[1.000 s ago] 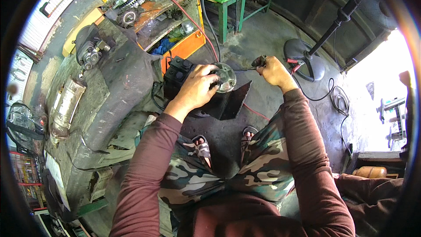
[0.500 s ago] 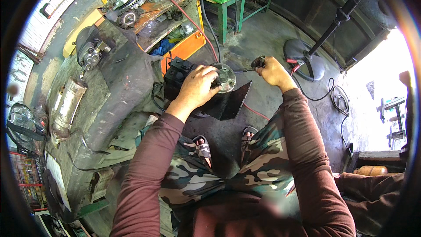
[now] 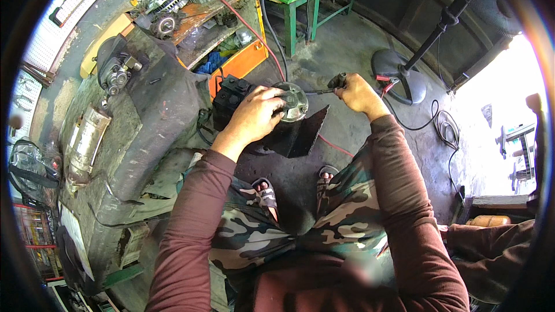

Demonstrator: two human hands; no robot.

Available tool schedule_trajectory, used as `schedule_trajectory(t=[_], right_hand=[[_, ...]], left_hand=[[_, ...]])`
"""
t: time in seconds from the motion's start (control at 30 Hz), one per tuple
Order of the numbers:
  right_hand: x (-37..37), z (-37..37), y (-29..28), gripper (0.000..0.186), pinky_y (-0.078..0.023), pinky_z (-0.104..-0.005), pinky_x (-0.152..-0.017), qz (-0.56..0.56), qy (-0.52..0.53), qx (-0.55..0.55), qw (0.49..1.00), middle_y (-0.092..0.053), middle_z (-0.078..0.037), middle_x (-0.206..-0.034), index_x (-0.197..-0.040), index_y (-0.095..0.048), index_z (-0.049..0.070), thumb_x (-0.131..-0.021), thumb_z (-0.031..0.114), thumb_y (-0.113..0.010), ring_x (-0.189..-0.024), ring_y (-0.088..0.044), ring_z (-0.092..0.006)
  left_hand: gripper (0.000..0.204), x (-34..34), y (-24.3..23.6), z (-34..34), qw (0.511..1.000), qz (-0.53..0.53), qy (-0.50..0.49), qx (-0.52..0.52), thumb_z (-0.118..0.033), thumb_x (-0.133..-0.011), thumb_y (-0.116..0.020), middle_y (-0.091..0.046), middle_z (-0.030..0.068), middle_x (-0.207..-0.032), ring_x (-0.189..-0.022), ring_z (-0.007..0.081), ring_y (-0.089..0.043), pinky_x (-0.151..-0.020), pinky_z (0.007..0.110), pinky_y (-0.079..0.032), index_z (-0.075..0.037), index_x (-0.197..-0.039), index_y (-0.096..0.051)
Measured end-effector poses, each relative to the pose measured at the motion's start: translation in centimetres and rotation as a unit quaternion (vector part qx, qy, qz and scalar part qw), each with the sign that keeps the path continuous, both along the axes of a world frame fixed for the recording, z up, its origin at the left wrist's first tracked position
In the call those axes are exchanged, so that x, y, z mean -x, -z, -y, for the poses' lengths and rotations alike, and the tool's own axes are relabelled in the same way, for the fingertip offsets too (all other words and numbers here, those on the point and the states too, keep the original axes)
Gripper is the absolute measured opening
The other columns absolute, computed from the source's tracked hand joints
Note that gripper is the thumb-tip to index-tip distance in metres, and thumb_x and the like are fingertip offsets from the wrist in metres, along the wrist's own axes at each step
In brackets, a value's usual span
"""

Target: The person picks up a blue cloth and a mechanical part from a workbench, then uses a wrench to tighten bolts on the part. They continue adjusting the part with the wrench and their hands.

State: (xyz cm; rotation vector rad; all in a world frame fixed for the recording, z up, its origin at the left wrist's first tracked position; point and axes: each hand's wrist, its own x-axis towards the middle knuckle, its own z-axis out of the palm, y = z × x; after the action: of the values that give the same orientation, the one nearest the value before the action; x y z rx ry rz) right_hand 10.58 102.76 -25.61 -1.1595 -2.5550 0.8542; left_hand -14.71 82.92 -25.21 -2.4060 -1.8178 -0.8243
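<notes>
A round metal disc [image 3: 296, 104] sits in the middle, just past a black metal plate [image 3: 300, 134]. The left hand [image 3: 252, 117] holds the disc — curled over its edge. The right hand [image 3: 362, 96] is wrapped around a dark tool [image 3: 340, 81] — its thin shaft [image 3: 320, 91] points at the disc. A black box [image 3: 230, 90] is beside the left hand. A fan [image 3: 451, 17] stands to the right.

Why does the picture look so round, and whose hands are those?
A camera worn on someone's head looks down through a very wide lens, so straight edges bend. There's no robot, just that person working bare-handed. The left hand rests against a round metal part. The right hand holds a dark tool; a thin shaft runs from it toward that part. On the workbench at the left lie a silvery cylinder and a grimy machine part.
</notes>
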Motion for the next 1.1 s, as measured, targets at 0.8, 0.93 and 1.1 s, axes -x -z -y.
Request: schedule_trajectory(t=[0.8,0.93,1.1], right_hand=[[-0.12,0.16,0.2,0.026,-0.054,-0.0407,-0.081,-0.071,-0.023,0.001,0.997,-0.075,-0.023,-0.09,-0.11,-0.075,-0.002,-0.087,0.009,-0.07,-0.083,-0.07,-0.0266],[-0.11,0.0,0.2,0.026,-0.054,-0.04,-0.082,-0.04,-0.025,-0.014,0.999,-0.075,-0.021,-0.09,-0.111,-0.075,-0.001,-0.087,0.008,-0.069,-0.083,-0.07,-0.0255],[-0.05,-0.23,0.29,0.027,-0.054,-0.0408,-0.081,-0.038,-0.024,-0.012,0.999,-0.074,-0.021,-0.088,-0.111,-0.075,-0.002,-0.087,0.008,-0.07,-0.082,-0.07,-0.0253]], left_hand=[[0.029,-0.37,-0.23,0.24,0.999,-0.014,-0.044,0.027,-0.019,-0.087,-0.081,-0.066,0.013,-0.135,-0.121,0.0364,-0.062,-0.106,0.045,-0.052,-0.003,-0.108,-0.07],[0.033,-0.41,-0.33,0.41,0.999,-0.044,-0.016,0.002,-0.023,-0.086,-0.082,-0.065,0.0135,-0.137,-0.122,0.0361,-0.062,-0.106,0.045,-0.052,-0.001,-0.106,-0.069],[0.029,-0.94,-0.7,0.43,0.997,-0.002,-0.062,0.042,-0.02,-0.087,-0.08,-0.061,0.0143,-0.143,-0.129,0.0358,-0.06,-0.111,0.045,-0.049,-0.001,-0.106,-0.07]])
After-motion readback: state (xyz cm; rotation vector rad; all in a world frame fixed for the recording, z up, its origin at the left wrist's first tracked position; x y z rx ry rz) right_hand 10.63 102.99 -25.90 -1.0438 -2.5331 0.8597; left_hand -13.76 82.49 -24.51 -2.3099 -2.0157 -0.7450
